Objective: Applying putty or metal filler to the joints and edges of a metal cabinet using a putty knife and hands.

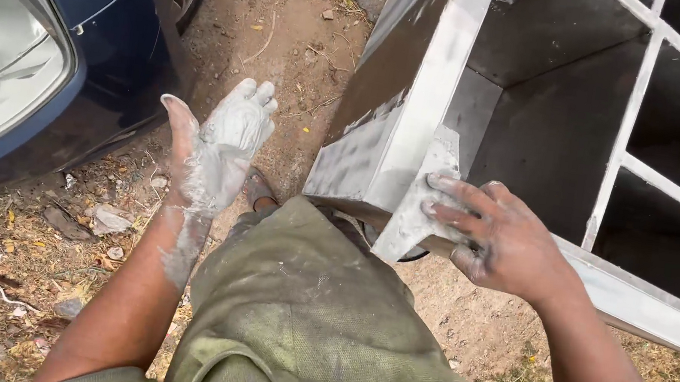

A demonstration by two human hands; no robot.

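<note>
Your right hand (pixel 494 236) presses a grey sheet (sandpaper, it looks like) (pixel 418 205) flat against the corner of the grey metal cabinet frame (pixel 421 97), fingers spread for even pressure. Your left hand (pixel 220 146) hangs open, empty and dust-coated, clear of the blue car (pixel 75 29).

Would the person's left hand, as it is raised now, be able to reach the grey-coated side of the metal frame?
Probably yes. The left hand is open, holds nothing and hangs over bare ground beside the metal frame, with nothing between them. The right hand already presses a pale sheet against its corner.
</note>
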